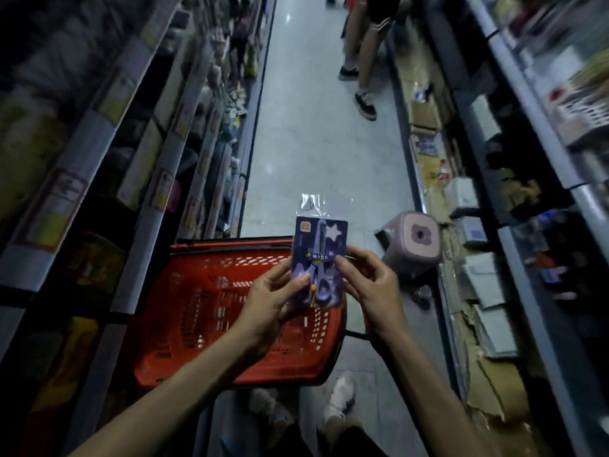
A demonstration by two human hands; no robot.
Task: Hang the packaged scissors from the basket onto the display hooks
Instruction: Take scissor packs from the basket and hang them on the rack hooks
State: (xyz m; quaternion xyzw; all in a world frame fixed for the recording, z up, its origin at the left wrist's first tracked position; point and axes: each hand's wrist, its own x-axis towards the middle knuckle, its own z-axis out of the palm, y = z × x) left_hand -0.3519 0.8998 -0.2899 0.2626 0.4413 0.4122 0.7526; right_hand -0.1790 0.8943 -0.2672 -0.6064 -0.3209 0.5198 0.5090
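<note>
Both hands are clamped on one pack: the left hand (273,293) grips the packaged scissors (318,260) along its lower left edge with the thumb laid over the front, and the right hand (370,285) pinches the right edge with thumb and fingertips. The pack is held upright in front of the person, above the far right part of the red basket (211,311), and not on any hook. Its purple card shows a pale star near the top and purple scissors with a yellow detail near the handles; a clear plastic tab with a hang hole rises above the card. The basket sits on the aisle floor (316,143) just below the hands, its mesh walls showing; what lies inside it cannot be made out. To its right, near the right hand, stands a small pink stool (415,242). Stocked shelves (99,159) line both sides of the aisle, blurred and dark. Farther up the aisle, the legs of another person (362,61) in dark shoes stand by the right-hand shelving.
</note>
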